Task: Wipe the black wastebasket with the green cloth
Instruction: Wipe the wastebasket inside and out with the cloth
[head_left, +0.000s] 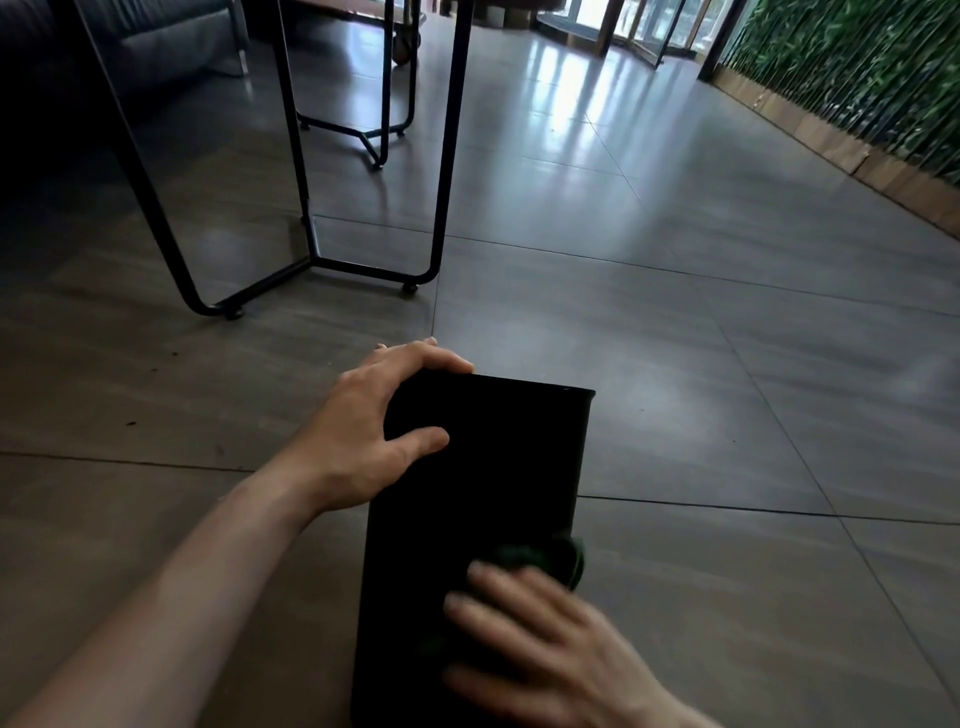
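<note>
Nearest to the camera, the right hand (540, 644) lies on the upper face of the black wastebasket (483, 499), close to its near end. The fingers are spread and nearly straight, and they press down on the green cloth (545, 556); the hand is blurred. The cloth is bunched under the fingertips and reaches the right edge of the wastebasket, where a small part of it hangs over the side.

The wastebasket lies on its side on the floor (727, 415), and its long body points away from the person. Its far end is a straight edge with a thin rim.

A little farther, the left hand (374, 431) holds the far left corner of the wastebasket. Its fingers curl over the far edge, and the thumb rests flat on the upper face. The bare left forearm comes in from the lower left.

The floor is made of large grey tiles with thin joints, and it shines from light at the far end of the room. Beyond the wastebasket, on the left, stand the black metal legs of a desk (363, 208). Behind them is a dark sofa (156, 47). Along the far right runs a wall of green plants (857, 78) above a wooden border.
</note>
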